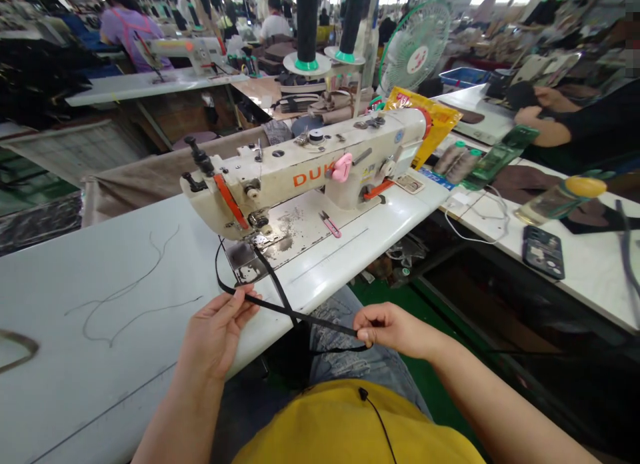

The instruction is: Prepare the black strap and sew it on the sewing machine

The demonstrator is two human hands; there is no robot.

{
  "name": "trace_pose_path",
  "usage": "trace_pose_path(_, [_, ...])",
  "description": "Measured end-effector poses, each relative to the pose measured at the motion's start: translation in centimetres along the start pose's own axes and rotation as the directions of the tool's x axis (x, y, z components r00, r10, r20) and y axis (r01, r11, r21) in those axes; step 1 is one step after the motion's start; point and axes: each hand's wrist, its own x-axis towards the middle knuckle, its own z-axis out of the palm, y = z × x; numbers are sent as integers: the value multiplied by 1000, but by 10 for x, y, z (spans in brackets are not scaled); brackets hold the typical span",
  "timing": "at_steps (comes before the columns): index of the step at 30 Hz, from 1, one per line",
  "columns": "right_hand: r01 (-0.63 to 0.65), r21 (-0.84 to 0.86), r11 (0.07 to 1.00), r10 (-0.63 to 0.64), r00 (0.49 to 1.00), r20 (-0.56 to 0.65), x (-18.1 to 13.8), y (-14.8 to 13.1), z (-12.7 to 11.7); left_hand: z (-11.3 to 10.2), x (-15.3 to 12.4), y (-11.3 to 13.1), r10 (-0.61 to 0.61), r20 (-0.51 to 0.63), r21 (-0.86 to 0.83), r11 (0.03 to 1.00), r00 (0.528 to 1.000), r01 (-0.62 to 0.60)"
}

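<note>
A narrow black strap (305, 317) stretches between my two hands over the front edge of the sewing table. My left hand (223, 324) pinches it close to the needle area, thumb on top. Further right, above my lap, my right hand (387, 329) grips the strap between thumb and fingers, and a tail of it hangs beneath. From my left hand the strap loops up to the head of the white sewing machine (300, 164). Another length runs from under the presser foot down across the table edge, crossing behind the stretched part.
Pink thread snips (330, 224) lie on the machine bed. Loose cord (120, 294) is on the table (45, 251) at left. At right are a phone (543, 252), a bottle (560, 199), thread spools (453, 159) and a fan (415, 47). Another person's hands (540, 111) work there.
</note>
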Motion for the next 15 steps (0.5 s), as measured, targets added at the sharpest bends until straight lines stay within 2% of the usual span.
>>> trace_pose_path(4, [12,67,998,-15,999,42,-3,0,-3,-4,4,-2,12,8,1,1000,1000,-12])
trace_pose_path(9, [29,66,997,-32,998,48,-4,0,-6,-6,5,0,15,8,-9,1000,1000,-15])
trace_pose_path(12, [30,30,999,-30,999,-15,-3,2,-4,-4,2,3,13,15,-11,1000,1000,-13])
trace_pose_path(15, [46,-70,996,-53,993,-101,-2,4,-1,-2,0,5,4,71,-49,999,997,0])
